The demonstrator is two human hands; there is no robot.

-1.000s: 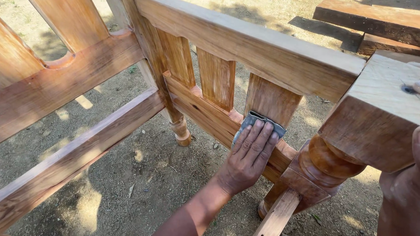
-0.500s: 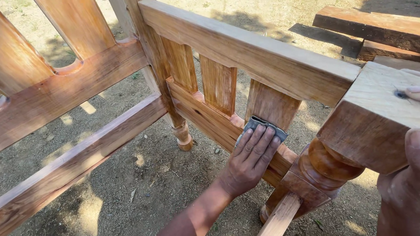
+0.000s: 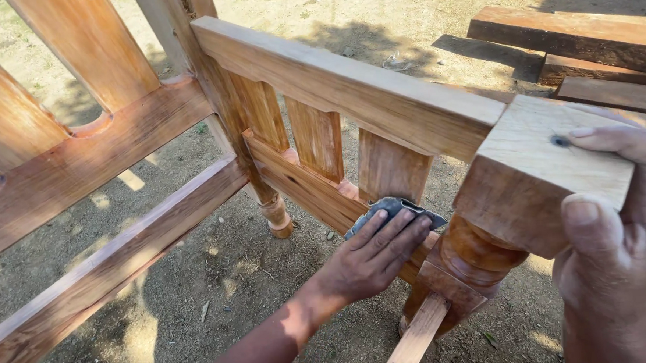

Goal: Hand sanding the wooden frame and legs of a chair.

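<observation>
Sandpaper (image 3: 392,209), a folded grey sheet, is pressed flat against the lower rail (image 3: 316,193) of a wooden bench frame (image 3: 348,92), just beside the turned corner post (image 3: 482,258), as seen from the head camera. It is held down under the spread fingers of the left hand (image 3: 367,256); the hand is not clenched, the fingers lie extended over the sheet, which shows only at its far edge. The right hand (image 3: 620,225) is clamped on the square block (image 3: 550,162) at the top of the post, thumb on the near face and fingers over the top beside a dark hole. Progress is judged as partial: the rails and slats (image 3: 317,137) look reddish and smooth, while the top of the block is paler and rougher; whether the rail under the sheet is finished cannot be told. Only this one view is available. The underside of the sandpaper and its contact with the wood are hidden by the hand. The foot of the post is cut off at the lower edge, the bench back (image 3: 85,135) runs out of frame at left, and the stacked planks (image 3: 588,42) on the dirt ground (image 3: 240,281) at upper right are only partly seen.
</observation>
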